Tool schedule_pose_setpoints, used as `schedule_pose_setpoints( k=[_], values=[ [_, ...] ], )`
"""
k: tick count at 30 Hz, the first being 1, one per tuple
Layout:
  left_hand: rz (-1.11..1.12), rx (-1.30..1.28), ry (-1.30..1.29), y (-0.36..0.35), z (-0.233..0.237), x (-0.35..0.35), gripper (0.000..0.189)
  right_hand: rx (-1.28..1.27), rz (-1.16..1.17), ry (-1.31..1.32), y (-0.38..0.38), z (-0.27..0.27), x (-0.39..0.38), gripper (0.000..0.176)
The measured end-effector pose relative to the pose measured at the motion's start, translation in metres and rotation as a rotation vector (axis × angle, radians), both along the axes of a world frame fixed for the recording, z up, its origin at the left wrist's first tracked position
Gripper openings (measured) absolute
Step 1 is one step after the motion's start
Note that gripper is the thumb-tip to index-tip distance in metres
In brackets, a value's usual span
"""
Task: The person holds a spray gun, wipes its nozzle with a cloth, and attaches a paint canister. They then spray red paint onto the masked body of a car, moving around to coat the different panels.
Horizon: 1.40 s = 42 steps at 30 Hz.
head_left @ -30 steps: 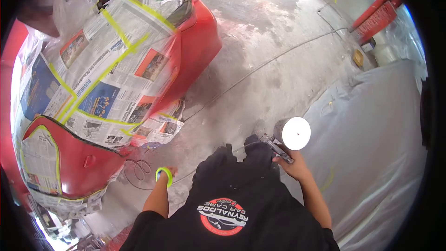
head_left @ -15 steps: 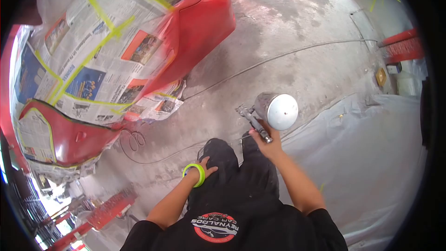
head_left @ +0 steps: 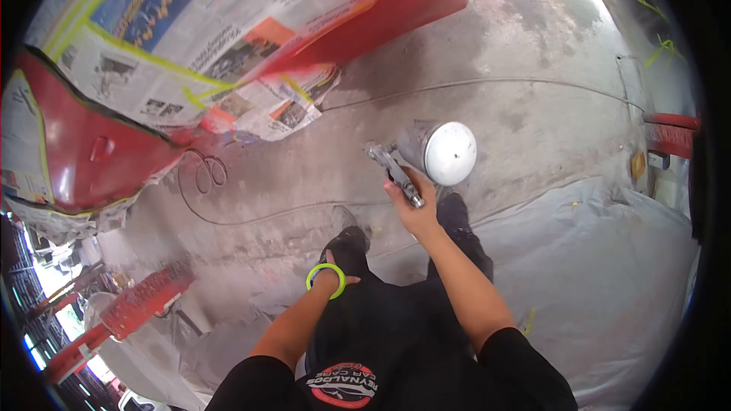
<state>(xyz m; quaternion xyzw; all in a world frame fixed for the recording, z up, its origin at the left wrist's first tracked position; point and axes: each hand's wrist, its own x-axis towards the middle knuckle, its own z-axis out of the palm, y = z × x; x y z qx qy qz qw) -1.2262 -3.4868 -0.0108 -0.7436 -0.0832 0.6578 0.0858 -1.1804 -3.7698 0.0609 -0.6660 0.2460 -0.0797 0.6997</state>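
Note:
My right hand (head_left: 418, 211) is wrapped around the handle of a paint spray gun (head_left: 392, 173). The gun's grey cup with a white lid (head_left: 451, 154) leans out to the right, and its nozzle end points up and left. My left hand (head_left: 333, 277) rests against my dark trouser leg, holding nothing, with its fingers apart and partly hidden. Around that wrist sits a bright yellow-green ring (head_left: 341, 292), similar in colour to the masking tape. Ahead on the left is a red car body panel (head_left: 381, 30), largely covered by taped newspaper (head_left: 228, 0).
A hose (head_left: 487, 81) runs over the concrete floor (head_left: 533, 38), and a thin coiled line (head_left: 212, 171) lies near the car. Plastic sheeting (head_left: 586, 259) covers the right side. Red lift arms stand at lower left (head_left: 145, 301) and far right (head_left: 670, 135).
The view has moved closer to the car, which now fills more of the upper left. My legs have shifted in a step. The spray gun stays in my right hand, slightly further left.

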Motion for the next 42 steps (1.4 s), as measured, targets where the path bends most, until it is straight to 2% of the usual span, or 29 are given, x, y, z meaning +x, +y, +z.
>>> schedule_pose_setpoints(
  k=[4,8,10,11,14,17,20,23,26,29,32,37,40,42],
  values=[
    [0.111,0.135,-0.069,-0.002,-0.006,-0.013,0.14,0.028,-0.066,0.019,0.022,-0.058,0.021,0.029],
    [0.146,0.183,-0.078,-0.003,-0.01,-0.033,0.132,-0.147,-0.268,0.003,0.009,-0.106,0.044,0.027],
    [0.16,0.169,-0.116,0.005,-0.014,-0.046,0.129,-0.067,-0.344,0.067,0.011,-0.115,0.055,0.026],
    [0.151,0.187,-0.103,0.002,-0.012,-0.044,0.128,-0.033,-0.391,0.086,0.011,-0.115,0.061,0.025],
    [0.15,0.215,-0.069,-0.006,-0.004,-0.041,0.126,0.124,-0.277,0.037,0.03,-0.092,0.068,0.026],
    [0.196,0.192,-0.058,0.005,-0.01,-0.046,0.126,0.113,-0.075,-0.069,0.053,-0.073,0.062,0.026],
    [0.221,0.17,-0.058,0.013,-0.017,-0.049,0.126,0.073,0.019,-0.139,0.052,-0.047,0.061,0.026],
    [0.213,0.172,-0.079,0.022,-0.022,-0.053,0.126,-0.014,-0.065,0.031,0.032,-0.043,0.049,0.033],
    [0.204,0.178,-0.086,0.028,-0.028,-0.055,0.125,-0.035,-0.337,0.009,0.015,-0.037,0.052,0.026],
    [0.223,0.182,-0.079,0.032,-0.03,-0.05,0.124,-0.073,-0.386,-0.011,0.007,-0.026,0.055,0.026],
    [0.229,0.164,-0.09,0.036,-0.028,-0.047,0.124,0.005,-0.239,0.06,0.023,-0.006,0.055,0.028],
    [0.225,0.158,-0.104,0.038,-0.028,-0.04,0.125,0.265,0.024,-0.052,0.06,0.022,0.064,0.031],
    [0.208,0.171,-0.119,0.043,-0.034,-0.047,0.125,0.272,-0.07,-0.001,0.065,-0.007,0.061,0.03],
    [0.227,0.156,-0.109,0.044,-0.026,-0.042,0.126,0.256,-0.212,-0.015,0.06,-0.032,0.062,0.027]
  ],
)
